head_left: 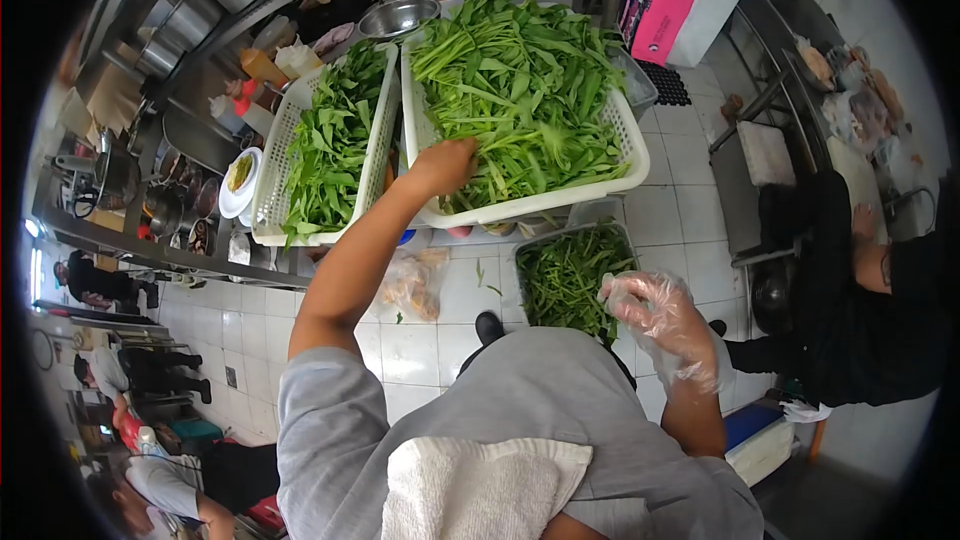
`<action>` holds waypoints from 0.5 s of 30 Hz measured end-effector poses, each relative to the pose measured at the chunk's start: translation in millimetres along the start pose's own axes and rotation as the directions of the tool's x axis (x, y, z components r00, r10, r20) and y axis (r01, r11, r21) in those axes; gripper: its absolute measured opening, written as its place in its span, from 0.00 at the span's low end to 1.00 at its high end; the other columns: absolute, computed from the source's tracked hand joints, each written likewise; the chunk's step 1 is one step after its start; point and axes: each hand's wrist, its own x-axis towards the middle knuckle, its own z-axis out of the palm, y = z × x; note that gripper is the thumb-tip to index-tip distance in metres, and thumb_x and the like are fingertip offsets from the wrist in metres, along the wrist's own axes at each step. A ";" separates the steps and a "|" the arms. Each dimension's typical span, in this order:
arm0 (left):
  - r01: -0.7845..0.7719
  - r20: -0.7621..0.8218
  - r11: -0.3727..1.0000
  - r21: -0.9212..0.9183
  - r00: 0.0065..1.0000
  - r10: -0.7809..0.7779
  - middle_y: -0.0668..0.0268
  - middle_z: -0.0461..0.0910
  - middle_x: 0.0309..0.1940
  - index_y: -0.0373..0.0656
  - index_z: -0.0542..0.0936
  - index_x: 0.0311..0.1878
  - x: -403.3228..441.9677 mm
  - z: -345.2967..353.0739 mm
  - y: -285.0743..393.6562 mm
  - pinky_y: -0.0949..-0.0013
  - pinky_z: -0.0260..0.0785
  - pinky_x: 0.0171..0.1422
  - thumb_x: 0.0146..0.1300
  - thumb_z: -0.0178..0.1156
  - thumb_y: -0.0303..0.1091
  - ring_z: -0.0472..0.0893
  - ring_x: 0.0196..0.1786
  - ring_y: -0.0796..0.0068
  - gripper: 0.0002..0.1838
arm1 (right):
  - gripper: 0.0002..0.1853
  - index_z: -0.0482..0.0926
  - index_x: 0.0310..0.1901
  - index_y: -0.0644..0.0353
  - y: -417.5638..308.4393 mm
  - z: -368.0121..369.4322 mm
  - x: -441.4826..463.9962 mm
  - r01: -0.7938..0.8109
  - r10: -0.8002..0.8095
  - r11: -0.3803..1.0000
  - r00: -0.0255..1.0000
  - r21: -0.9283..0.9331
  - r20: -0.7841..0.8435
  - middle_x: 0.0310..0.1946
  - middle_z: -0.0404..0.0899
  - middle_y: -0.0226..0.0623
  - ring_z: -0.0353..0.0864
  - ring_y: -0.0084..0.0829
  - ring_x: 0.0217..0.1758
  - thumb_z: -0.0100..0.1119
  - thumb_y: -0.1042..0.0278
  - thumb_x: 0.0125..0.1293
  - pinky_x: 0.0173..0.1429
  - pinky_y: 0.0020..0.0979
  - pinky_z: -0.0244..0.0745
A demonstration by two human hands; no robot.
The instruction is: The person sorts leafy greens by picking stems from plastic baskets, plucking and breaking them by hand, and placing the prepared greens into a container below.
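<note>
My bare left hand (447,166) reaches into the near left corner of a large white basket (641,165) heaped with long-stemmed leafy greens (530,90). Its fingers close around some stems there, with the tips partly hidden among the leaves. My right hand (655,312) wears a clear plastic glove and hovers beside a floor tub (570,275) of darker cut greens. Its fingers are loosely bent, thumb apart, and I see nothing between them. A narrower white perforated basket (275,185) of leafy greens stands to the left of the large one.
Squeeze bottles (250,100) and a white plate (238,190) with food line the left counter. A plastic bag (412,285) lies on the tiled floor. At right, a person in black (840,280) works by a metal counter. Other people stand at lower left; one sits beyond the baskets.
</note>
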 end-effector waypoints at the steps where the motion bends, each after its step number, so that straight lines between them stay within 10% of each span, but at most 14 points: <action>1: 0.030 0.003 0.994 -0.104 1.000 -0.030 0.53 0.81 0.39 0.37 0.74 0.45 1.6 -2.2 -0.3 0.55 0.75 0.49 0.62 0.57 0.37 0.83 0.41 0.57 0.14 | 0.15 0.80 0.47 0.69 3.1 -0.5 0.2 0.002 -0.002 1.000 1.000 0.003 -0.003 0.41 0.82 0.40 0.79 0.26 0.44 0.66 0.73 0.58 0.52 0.29 0.72; 7: 0.207 0.127 0.452 -0.867 0.971 -0.202 0.65 0.76 0.29 0.40 0.72 0.43 -11.6 -20.3 10.5 0.71 0.74 0.35 0.69 0.53 0.36 0.79 0.30 0.75 0.09 | 0.15 0.80 0.48 0.67 -0.7 -3.5 3.8 0.070 -0.069 0.995 0.997 -0.074 0.014 0.41 0.81 0.38 0.78 0.26 0.44 0.65 0.72 0.60 0.51 0.29 0.73; 13: 0.109 0.069 0.234 -0.966 0.982 -0.174 0.71 0.73 0.28 0.40 0.73 0.45 -30.6 -16.5 23.0 0.75 0.71 0.34 0.70 0.54 0.34 0.75 0.29 0.80 0.08 | 0.14 0.80 0.47 0.65 -16.3 3.3 21.8 0.185 -0.188 0.974 0.982 -0.127 -0.012 0.40 0.81 0.38 0.79 0.27 0.42 0.65 0.72 0.60 0.51 0.29 0.73; 15: 0.063 0.032 0.190 -0.980 0.986 -0.164 0.70 0.74 0.29 0.38 0.74 0.46 -38.3 -18.7 33.7 0.76 0.71 0.34 0.69 0.55 0.31 0.75 0.29 0.81 0.07 | 0.12 0.80 0.45 0.64 -25.8 5.0 38.1 0.432 -0.455 0.872 0.889 -0.231 -0.057 0.43 0.82 0.37 0.80 0.27 0.45 0.63 0.77 0.58 0.49 0.30 0.74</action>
